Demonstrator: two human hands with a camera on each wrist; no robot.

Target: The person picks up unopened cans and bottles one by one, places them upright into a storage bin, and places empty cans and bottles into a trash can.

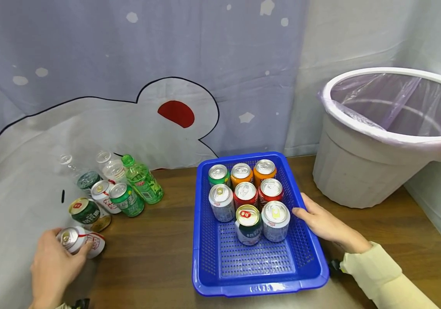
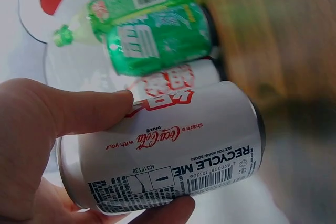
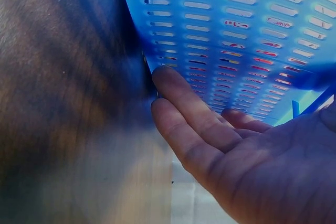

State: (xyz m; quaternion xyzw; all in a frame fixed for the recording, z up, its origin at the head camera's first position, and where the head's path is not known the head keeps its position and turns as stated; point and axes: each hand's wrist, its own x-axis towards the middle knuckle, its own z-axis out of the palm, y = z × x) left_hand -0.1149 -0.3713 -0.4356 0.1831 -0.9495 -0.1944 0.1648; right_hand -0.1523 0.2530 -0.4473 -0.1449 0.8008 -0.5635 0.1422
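Observation:
My left hand point(image 1: 56, 262) grips a white Coca-Cola Plus can point(image 1: 85, 241) at the left. In the left wrist view, the thumb lies over the can point(image 2: 173, 145) and other fingers curl beneath it. A green-and-gold can point(image 1: 89, 214), a second white can point(image 1: 104, 195), a green can point(image 1: 126, 199) and a green plastic bottle point(image 1: 143, 179) stand close by. My right hand point(image 1: 326, 223) holds the right side of a blue plastic basket point(image 1: 260, 289), thumb over the rim. In the right wrist view, its fingers point(image 3: 194, 114) lie against the slotted outer wall. Several upright cans point(image 1: 245, 193) fill the basket's far part.
Clear plastic bottles point(image 1: 110, 165) stand at the back left, partly hidden by cans. A large white bin point(image 1: 359, 163) with a purple liner stands at the right. A patterned curtain point(image 1: 243, 77) hangs behind the wooden table point(image 1: 150, 257).

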